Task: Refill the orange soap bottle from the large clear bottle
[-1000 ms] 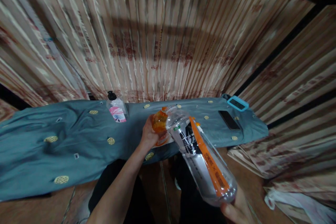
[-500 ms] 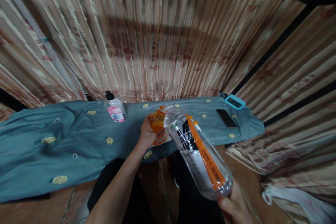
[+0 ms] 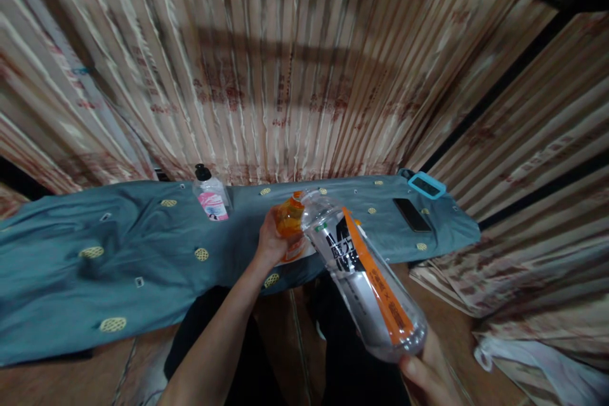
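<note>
My left hand (image 3: 273, 238) is wrapped around an orange bottle (image 3: 290, 219) standing at the front of the cloth-covered surface. My right hand (image 3: 425, 368) grips a large clear plastic bottle (image 3: 368, 285) near its base. That bottle has a black, white and orange label and is tilted, its neck up and to the left at the orange bottle's mouth. I cannot tell whether the two mouths touch. Part of the orange bottle's lower body is hidden behind the clear bottle. To the left stands a clear pump bottle (image 3: 212, 198) with a black top and a pink label.
A teal cloth (image 3: 157, 247) with pineapple prints covers the long, low surface. Toward its right end lie a dark phone (image 3: 412, 214) and a blue-framed device (image 3: 427, 185). Striped curtains (image 3: 285, 76) hang behind and at the right. A white bag (image 3: 547, 361) rests on the floor at right.
The view has shifted slightly. Both hands keep their holds, and the clear bottle stays tilted against or near the orange bottle's mouth with hardly any movement.
</note>
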Tool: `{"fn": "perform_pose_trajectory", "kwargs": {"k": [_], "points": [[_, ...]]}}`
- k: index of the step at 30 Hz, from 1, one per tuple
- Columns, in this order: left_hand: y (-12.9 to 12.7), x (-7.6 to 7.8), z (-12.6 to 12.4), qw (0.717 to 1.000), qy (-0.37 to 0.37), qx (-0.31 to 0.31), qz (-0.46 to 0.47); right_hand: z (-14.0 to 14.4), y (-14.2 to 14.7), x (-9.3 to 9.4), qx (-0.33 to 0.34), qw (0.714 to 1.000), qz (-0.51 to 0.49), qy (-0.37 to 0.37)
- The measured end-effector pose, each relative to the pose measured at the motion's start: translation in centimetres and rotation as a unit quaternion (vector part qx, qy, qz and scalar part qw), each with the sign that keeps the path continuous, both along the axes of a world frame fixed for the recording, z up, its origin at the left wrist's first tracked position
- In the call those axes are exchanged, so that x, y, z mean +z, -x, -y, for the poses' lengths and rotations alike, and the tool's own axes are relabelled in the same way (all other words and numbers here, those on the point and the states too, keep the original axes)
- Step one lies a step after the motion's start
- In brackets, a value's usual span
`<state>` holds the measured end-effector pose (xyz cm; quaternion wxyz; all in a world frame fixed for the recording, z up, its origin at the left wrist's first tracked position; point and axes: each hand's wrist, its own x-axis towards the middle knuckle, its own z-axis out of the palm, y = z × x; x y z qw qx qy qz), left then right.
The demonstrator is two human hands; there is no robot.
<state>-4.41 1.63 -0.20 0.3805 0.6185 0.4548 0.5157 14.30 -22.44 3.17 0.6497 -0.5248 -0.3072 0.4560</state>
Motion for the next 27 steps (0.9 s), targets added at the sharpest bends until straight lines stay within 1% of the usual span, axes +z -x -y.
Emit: {"fn": "perform_pose_trajectory", "kwargs": {"k": [4,7,10,16,18,21,25,27], "points": [[-0.1,-0.1,0.0,1.000,-0.004,0.010,-0.013,-0.3,0.2,0.9,0.015,1.000,0.002,-0.012],[0.0,0.0,0.0,1.000,-0.005,0.002,-0.006,-0.4,0.4,1.2,0.019,1.000,-0.007,-0.011],[0.1,0.1,0.0,1.000,0.001,-0.002,-0.006,-0.2,0.2,0.8,0.017,1.000,-0.007,-0.017],[0.1,0.3,0.2,1.000,0.003,0.005,-0.005,0.2,-0.6,-0.6,0.013,1.000,0.013,-0.004],[0.1,0.4,0.2,1.000,0.005,0.005,0.001,0.1,-0.7,-0.6,0.018,1.000,0.023,-0.012],[0.1,0.6,0.2,1.000,0.011,-0.003,0.000,-0.1,-0.4,-0.1,0.021,0.999,0.027,-0.019],[0.3,0.9,0.3,1.000,0.022,-0.008,0.001,0.0,-0.2,0.3,0.001,1.000,0.012,-0.006],[0.3,1.1,0.3,1.000,0.029,-0.008,0.005,0.2,-0.3,0.2,0.004,1.000,0.012,-0.001]]}}
